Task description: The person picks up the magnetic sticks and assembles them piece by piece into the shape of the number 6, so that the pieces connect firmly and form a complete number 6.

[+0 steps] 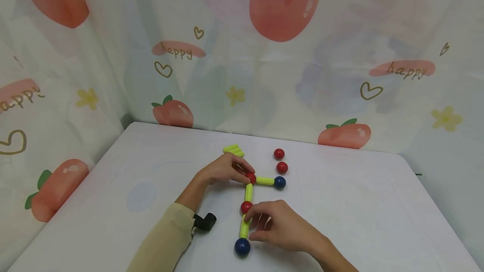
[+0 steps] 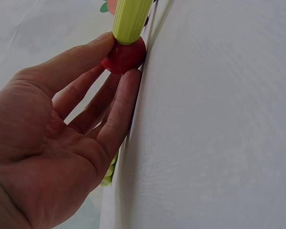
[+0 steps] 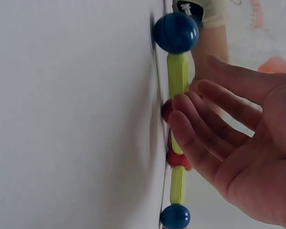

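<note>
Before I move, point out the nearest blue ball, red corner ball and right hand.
Nearest blue ball [image 1: 242, 247]: head view, visible middle.
Red corner ball [image 2: 126, 58]: left wrist view, visible middle.
Right hand [image 1: 283, 224]: head view, back.

We hold our left hand [image 1: 228, 169] out toward the far edge of the worktop [image 1: 359, 205], its thumb [image 2: 81, 59] and bent fingers [image 2: 117, 112] closed in a pinch. A sleeve [image 1: 162, 238] covers that forearm, stopping short of our bare wrist [image 1: 190, 194]. Our right hand [image 1: 281, 226] sits farther back from that edge, fingers loosely curved, thumb apart from them, the visible right forearm [image 1: 330, 253] bare and slanting in from the lower right.
</note>
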Tool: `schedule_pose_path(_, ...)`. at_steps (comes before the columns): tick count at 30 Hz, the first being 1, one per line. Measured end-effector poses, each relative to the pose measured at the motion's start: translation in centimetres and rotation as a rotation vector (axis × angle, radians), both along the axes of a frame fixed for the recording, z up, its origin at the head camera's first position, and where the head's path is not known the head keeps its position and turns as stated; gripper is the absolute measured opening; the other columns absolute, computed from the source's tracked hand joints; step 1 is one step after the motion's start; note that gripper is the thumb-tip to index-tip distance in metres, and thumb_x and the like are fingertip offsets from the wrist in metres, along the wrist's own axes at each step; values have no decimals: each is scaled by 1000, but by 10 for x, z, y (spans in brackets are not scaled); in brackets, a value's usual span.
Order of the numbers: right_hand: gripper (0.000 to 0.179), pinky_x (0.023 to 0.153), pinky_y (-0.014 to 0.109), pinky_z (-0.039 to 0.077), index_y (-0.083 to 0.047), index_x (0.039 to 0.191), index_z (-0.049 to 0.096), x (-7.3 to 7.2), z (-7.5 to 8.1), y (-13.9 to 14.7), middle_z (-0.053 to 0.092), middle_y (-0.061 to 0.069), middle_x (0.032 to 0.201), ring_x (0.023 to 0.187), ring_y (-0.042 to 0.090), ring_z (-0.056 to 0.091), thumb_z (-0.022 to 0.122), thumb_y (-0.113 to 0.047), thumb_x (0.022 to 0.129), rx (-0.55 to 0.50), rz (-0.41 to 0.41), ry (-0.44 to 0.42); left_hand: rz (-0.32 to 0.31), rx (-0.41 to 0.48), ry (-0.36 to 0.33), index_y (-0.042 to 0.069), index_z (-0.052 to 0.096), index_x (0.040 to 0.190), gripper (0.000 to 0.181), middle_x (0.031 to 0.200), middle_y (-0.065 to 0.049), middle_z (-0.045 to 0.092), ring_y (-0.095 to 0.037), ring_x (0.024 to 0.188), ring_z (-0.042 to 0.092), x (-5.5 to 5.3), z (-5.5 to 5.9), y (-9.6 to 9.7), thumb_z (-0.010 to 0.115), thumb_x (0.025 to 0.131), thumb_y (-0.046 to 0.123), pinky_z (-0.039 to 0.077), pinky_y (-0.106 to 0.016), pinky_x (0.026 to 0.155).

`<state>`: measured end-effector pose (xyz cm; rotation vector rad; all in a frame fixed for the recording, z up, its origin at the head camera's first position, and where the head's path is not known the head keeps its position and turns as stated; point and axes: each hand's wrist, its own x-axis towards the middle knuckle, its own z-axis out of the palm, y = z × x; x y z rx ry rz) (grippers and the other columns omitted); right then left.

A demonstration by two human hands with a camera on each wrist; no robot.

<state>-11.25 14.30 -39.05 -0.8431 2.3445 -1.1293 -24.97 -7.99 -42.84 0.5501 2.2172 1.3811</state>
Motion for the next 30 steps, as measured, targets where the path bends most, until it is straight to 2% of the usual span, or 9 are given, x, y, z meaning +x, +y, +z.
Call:
schedule_pose_path(6, 26, 81, 25, 60, -18, 113, 75, -13, 2, 12, 74, 0, 102, 90, 11, 68, 84, -23, 89, -21, -148, 21, -1, 7, -1, 18, 80, 113, 26, 109, 3, 77, -15, 99, 73, 0, -2, -1, 85, 88, 16, 60, -32, 91)
schedule_pose_path(11, 31, 83, 26, 61, -9, 118, 73, -24, 3, 21, 74, 9, 109, 93, 15, 70, 83, -18, 89, -83, -349, 20, 3, 4, -7, 20, 80, 112, 25, 107, 4, 77, -15, 99, 73, 0, -2, 1, 85, 88, 16, 60, -33, 91)
schedule_pose_path(14, 32, 86, 25, 60, -10, 120, 73, -30, 1, 26, 74, 10, 112, 94, 16, 70, 83, -14, 89, -111, -482, 24, 3, 7, -10, 20, 80, 111, 25, 107, 4, 77, -15, 99, 73, -1, -2, 1, 85, 87, 15, 60, -33, 92)
schedule_pose_path(18, 34, 88, 21, 57, -11, 123, 73, -39, -3, 32, 72, 10, 118, 101, 20, 68, 81, -11, 90, -132, -606, 44, 0, 9, -6, 19, 80, 111, 25, 108, 4, 77, -15, 99, 73, -1, -3, 2, 85, 87, 14, 60, -32, 92)
schedule_pose_path(21, 35, 88, 19, 55, -10, 126, 71, -44, -6, 36, 70, 10, 124, 110, 24, 65, 80, -11, 91, -128, -663, 43, -2, 8, -5, 18, 80, 112, 26, 109, 3, 76, -15, 99, 73, -1, -2, 2, 85, 87, 14, 60, -32, 93)
schedule_pose_path(24, 36, 88, 22, 54, -11, 128, 70, -50, -9, 40, 68, 11, 130, 117, 27, 62, 77, -12, 93, -115, -705, -2, -2, 6, -5, 17, 80, 113, 26, 110, 2, 76, -15, 100, 73, -1, -2, 2, 85, 87, 14, 60, -32, 94)
schedule_pose_path(30, 39, 90, 30, 55, -10, 133, 68, -58, -13, 45, 63, 14, 137, 118, 29, 62, 73, -9, 95, -104, -714, -124, 1, 3, -2, 19, 80, 112, 26, 110, 2, 76, -15, 100, 73, -1, -3, 0, 85, 87, 13, 60, -32, 94)
